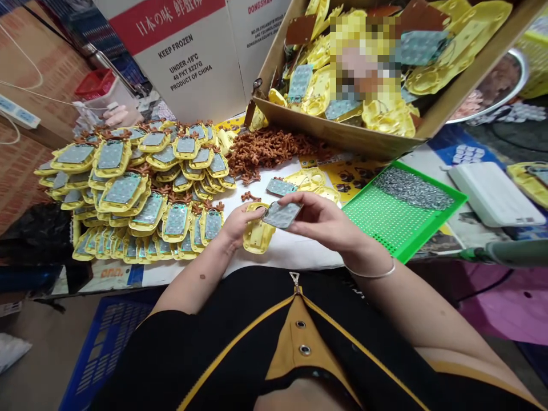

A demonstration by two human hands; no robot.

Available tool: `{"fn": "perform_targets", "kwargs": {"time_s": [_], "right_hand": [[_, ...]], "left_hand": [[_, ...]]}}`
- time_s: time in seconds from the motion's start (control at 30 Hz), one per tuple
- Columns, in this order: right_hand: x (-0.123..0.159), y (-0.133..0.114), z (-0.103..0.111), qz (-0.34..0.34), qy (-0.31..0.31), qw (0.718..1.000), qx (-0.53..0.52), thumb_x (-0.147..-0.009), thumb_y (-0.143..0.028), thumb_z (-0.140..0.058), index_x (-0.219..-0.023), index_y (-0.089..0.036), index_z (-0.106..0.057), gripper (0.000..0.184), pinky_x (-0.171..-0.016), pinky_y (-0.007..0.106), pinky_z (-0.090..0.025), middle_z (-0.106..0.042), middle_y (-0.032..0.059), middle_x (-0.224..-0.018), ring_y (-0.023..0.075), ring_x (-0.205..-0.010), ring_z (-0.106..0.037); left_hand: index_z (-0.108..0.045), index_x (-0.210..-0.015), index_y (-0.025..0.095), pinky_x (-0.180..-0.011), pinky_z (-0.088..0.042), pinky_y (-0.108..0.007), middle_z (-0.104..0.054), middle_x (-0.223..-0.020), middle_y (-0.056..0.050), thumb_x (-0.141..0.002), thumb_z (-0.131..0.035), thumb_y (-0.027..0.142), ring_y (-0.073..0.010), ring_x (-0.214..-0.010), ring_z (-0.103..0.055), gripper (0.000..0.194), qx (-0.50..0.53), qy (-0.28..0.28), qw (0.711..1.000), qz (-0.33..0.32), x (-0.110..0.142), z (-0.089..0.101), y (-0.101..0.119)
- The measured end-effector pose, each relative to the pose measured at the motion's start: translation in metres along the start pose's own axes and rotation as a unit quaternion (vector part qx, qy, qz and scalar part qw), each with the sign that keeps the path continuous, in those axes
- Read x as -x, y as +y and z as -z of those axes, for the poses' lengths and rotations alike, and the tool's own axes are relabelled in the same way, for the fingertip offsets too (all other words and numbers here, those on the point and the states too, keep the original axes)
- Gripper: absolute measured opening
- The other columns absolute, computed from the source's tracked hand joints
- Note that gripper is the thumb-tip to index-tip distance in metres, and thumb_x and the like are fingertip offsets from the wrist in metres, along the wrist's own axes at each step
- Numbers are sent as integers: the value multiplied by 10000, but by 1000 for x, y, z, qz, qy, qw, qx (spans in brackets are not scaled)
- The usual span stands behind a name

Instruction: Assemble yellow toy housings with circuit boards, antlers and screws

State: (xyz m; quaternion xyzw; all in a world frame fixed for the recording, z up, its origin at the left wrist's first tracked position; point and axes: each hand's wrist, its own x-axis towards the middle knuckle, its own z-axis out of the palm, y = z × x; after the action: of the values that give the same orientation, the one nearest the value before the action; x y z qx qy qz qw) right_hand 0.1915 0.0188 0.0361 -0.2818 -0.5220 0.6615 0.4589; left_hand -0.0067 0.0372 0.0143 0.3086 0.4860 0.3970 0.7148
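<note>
My left hand is closed on a yellow plastic shell, its open inner side facing up. Between the fingers of my right hand is a grey-green circuit board, tilted beside the top of the shell. The board's near corner reaches my left fingertips; whether it touches the shell I cannot tell. Just beyond my hands another yellow shell lies with a circuit board beside it. A small brown bone-shaped piece rests on the white sheet near my left hand.
Stacked shells with boards fill the left of the table. Behind lies a heap of brown pieces. A cardboard box of shells stands at the back right. The green tray holds many screws, beside a white case.
</note>
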Motion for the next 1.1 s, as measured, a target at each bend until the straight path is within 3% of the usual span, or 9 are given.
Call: {"fn": "perform_targets", "kwargs": {"time_s": [0.07,0.13,0.23,0.33,0.43,0.6,0.87,1.0,1.1], "right_hand": [[-6,3,-3,29,103,989,104,-706,-419,-841,-886,-206,-685,319,-584,245,-512,-681,-12,-735,103,-634,-611],[-12,7,-4,35,183,969,163,-732,-465,-801,-818,-197,-669,311,-480,225,-440,-637,-30,-638,78,-526,-533],[-18,12,-6,2,225,965,133,-714,-557,-778,-819,-198,-651,396,-375,217,-360,-590,-54,-551,61,-414,-456],[-22,15,-8,-28,227,971,72,-688,-600,-775,-761,-205,-605,435,-350,213,-367,-551,-70,-472,64,-367,-452],[-23,17,-12,-69,222,972,15,-694,-543,-778,-711,-207,-558,402,-374,203,-419,-536,-73,-422,72,-359,-484],[-21,14,-15,-155,215,963,-46,-743,-400,-718,-689,-192,-552,271,-402,196,-482,-586,-54,-439,79,-353,-531],[-18,3,-21,-227,210,946,-101,-752,-270,-670,-715,-194,-544,152,-416,192,-526,-649,-16,-470,104,-375,-590],[-16,3,-20,-238,197,946,-102,-781,-244,-652,-788,-185,-565,105,-448,203,-559,-689,-9,-530,110,-415,-630],[-8,8,-12,-176,180,965,-69,-772,-329,-722,-850,-186,-586,212,-454,207,-557,-699,-21,-556,108,-434,-635]], "left_hand": [[-712,-822,130,-647,-514,-294,-722,-713,-36,-529,-906,331,-168,-623,-654,404,18,-33,998,41,3,0,-7],[-720,-849,128,-682,-533,-322,-731,-747,-63,-564,-893,466,-198,-672,-677,475,37,-59,996,63,6,0,-11],[-721,-934,126,-717,-534,-331,-744,-841,-85,-562,-876,593,-209,-728,-681,617,19,-90,995,44,10,-1,-14],[-687,-980,135,-758,-510,-308,-736,-895,-59,-528,-939,452,-183,-769,-663,607,-77,-63,995,-23,13,-4,-16],[-660,-1058,135,-865,-498,-334,-739,-1009,-77,-558,-932,346,-208,-907,-671,607,-164,-24,983,-73,14,-8,-21],[-651,-1098,112,-977,-482,-397,-729,-1126,-133,-682,-839,342,-258,-1043,-670,512,-213,-8,971,-113,9,-7,-28],[-649,-1173,117,-963,-504,-407,-729,-1175,-148,-647,-856,369,-294,-1092,-674,619,-295,3,945,-142,8,-12,-26],[-666,-1125,132,-952,-504,-379,-741,-1155,-124,-650,-826,274,-273,-1069,-679,521,-302,26,941,-150,6,-13,-25],[-667,-1069,133,-912,-502,-357,-748,-1095,-106,-656,-807,269,-250,-1011,-680,457,-272,25,952,-135,5,-9,-26]]}}
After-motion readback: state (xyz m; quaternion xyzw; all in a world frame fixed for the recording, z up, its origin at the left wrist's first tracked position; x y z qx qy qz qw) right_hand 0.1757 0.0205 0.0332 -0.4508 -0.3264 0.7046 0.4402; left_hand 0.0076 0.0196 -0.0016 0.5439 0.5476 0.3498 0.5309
